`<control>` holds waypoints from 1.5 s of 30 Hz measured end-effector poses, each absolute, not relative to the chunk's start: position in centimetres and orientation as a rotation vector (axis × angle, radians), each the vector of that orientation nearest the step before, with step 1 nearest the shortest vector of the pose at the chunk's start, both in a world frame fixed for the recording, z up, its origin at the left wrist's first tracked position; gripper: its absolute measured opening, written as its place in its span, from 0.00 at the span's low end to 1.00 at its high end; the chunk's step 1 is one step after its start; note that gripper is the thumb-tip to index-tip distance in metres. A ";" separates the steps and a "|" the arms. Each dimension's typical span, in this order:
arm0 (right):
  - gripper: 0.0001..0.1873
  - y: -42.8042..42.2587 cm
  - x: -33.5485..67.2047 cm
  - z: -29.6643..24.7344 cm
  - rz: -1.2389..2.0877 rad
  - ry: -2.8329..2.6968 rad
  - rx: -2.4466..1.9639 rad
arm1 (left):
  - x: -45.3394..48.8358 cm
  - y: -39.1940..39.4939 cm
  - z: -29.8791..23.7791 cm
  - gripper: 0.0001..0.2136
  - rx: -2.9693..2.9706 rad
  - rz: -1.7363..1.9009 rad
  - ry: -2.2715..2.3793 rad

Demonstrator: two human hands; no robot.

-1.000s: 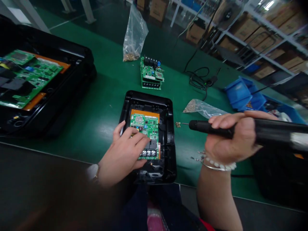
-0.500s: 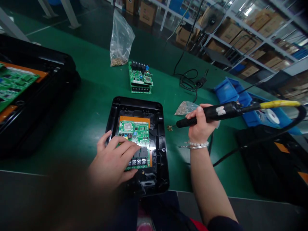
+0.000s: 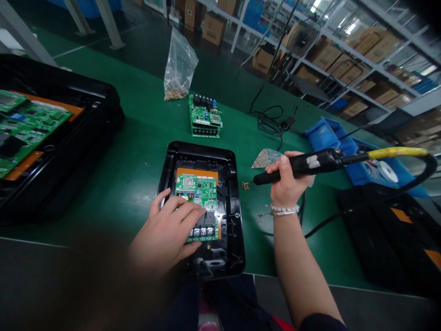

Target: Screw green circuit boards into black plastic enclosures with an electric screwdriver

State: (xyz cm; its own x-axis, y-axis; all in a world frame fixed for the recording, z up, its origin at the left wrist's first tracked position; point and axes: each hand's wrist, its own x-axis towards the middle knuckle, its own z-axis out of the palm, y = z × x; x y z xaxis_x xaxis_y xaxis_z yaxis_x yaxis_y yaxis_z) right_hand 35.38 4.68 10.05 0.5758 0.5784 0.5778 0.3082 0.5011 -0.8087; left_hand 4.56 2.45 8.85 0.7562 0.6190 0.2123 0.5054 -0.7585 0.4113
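The left hand [image 3: 165, 230], its grip open, lies spread on a green circuit board [image 3: 197, 195] seated inside a black plastic housing [image 3: 231, 230]. Just right of the housing, the right hand [image 3: 287, 184] clenches an electric screwdriver [image 3: 303, 164], its tip just beside a small pile of screws [image 3: 245, 185].

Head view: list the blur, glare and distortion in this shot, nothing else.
In the head view, a dark blurred smear covers the lower left up to the left hand; warehouse shelving bows from wide-angle distortion; glare marks the black plastic housing; the electric screwdriver in the right hand looks fairly sharp.
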 end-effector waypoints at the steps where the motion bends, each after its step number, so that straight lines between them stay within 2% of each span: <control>1: 0.10 4.7 35.5 9.9 0.197 -0.988 -1.075 | 4.5 2.4 8.9 0.24 2.625 0.486 0.864; 18: 0.11 4.8 35.5 10.0 0.154 -0.990 -1.124 | 4.4 2.3 9.0 0.23 2.601 0.463 0.884; 23: 0.09 4.2 34.2 12.6 0.132 -0.998 -1.009 | 4.3 2.4 9.3 0.33 2.545 0.580 0.838; 24: 0.09 4.0 33.6 13.3 0.144 -0.999 -0.971 | 4.3 2.4 9.5 0.32 2.507 0.639 0.833; 29: 0.11 2.4 29.5 16.9 0.409 -0.971 -0.810 | 4.2 2.5 10.4 0.15 2.178 0.916 0.979; 37: 0.10 0.6 23.7 18.8 0.728 -0.899 -0.678 | 4.5 2.4 10.4 0.15 1.927 0.759 1.081; 45: 0.10 0.7 22.2 19.0 0.774 -0.840 -0.663 | 3.4 2.6 9.9 0.02 1.688 0.902 1.145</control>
